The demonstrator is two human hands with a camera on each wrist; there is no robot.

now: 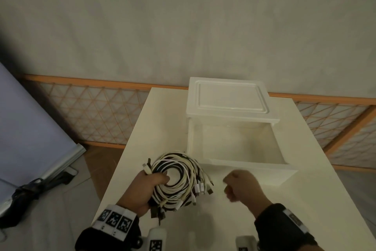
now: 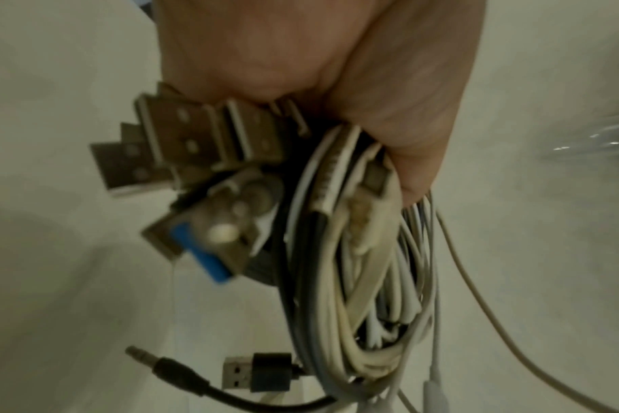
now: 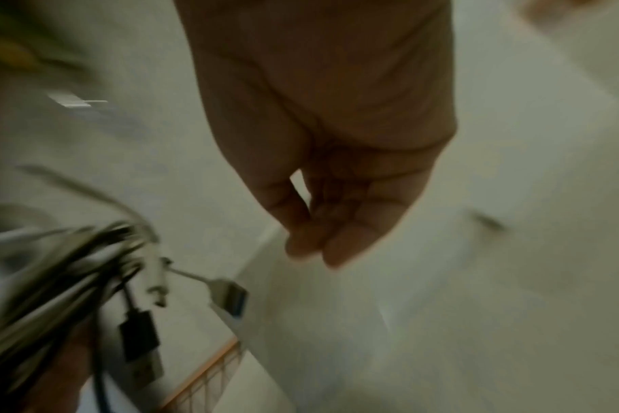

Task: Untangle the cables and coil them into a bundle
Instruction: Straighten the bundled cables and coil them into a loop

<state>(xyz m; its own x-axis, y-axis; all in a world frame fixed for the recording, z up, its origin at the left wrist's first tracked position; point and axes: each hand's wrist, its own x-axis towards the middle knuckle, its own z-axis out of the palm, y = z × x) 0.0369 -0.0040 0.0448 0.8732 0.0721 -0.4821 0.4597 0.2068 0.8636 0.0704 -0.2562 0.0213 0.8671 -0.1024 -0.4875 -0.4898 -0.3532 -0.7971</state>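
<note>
Left hand (image 1: 140, 191) grips the cable coil (image 1: 184, 171), fingertips hidden; right hand (image 1: 242, 185) blurred, curled empty

A bare indoor room, more makeshift studio than home: plain grey-white wall (image 1: 183, 16), orange-framed lattice panel (image 1: 91, 112) along its foot, white rectangular table (image 1: 162, 120) with a white plastic drawer box (image 1: 230, 96), a pale-blue screen (image 1: 26, 118) leaning at the side.

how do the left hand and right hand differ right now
The left hand grips the coiled cable bundle, thumb in its opening; the right hand is curled and holds nothing. The left hand is near the left edge of the white table; the right hand is nearer its middle. Both are above it.
</note>
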